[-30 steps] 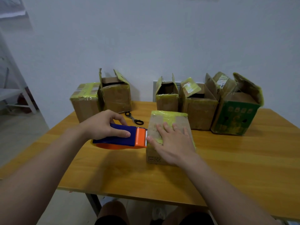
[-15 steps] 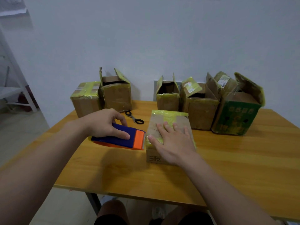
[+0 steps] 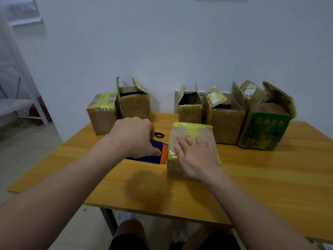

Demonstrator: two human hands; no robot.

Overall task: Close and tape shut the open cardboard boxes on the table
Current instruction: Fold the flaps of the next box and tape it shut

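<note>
The right hand [image 3: 195, 156] presses flat, fingers straight, on the closed box [image 3: 191, 130] at desk [image 3: 270, 177] centre to steady it while the left hand [image 3: 133, 136] grips the tape dispenser [image 3: 155, 156] against its left edge.

We see soft, even indoor light, rather dim, bluish on the wall [image 3: 180, 42]. A faint round shadow lies on the bench [image 3: 270, 177] near us. Tape [image 3: 192, 127] on the near box [image 3: 175, 168] glints. Edges bow, and the far left looks blurred.
</note>
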